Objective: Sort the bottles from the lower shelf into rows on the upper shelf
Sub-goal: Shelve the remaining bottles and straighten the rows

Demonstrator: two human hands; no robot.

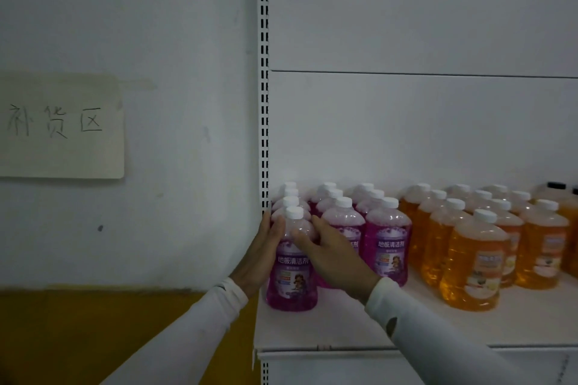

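Note:
A purple bottle (292, 272) with a white cap stands at the front of the leftmost row on the upper shelf (344, 328). My left hand (261, 255) lies flat against its left side, fingers straight, by the shelf upright. My right hand (331, 255) touches its right shoulder with relaxed fingers. Behind and to the right stand more purple bottles (387, 241) in three rows. Orange bottles (475, 262) fill several rows further right. The lower shelf is out of view.
A slotted white shelf upright (264, 78) rises at the shelf's left end. A paper sign (59, 125) with handwriting hangs on the wall to the left. A yellow band (93, 322) runs along the wall's base. Bare shelf surface lies in front of the bottles.

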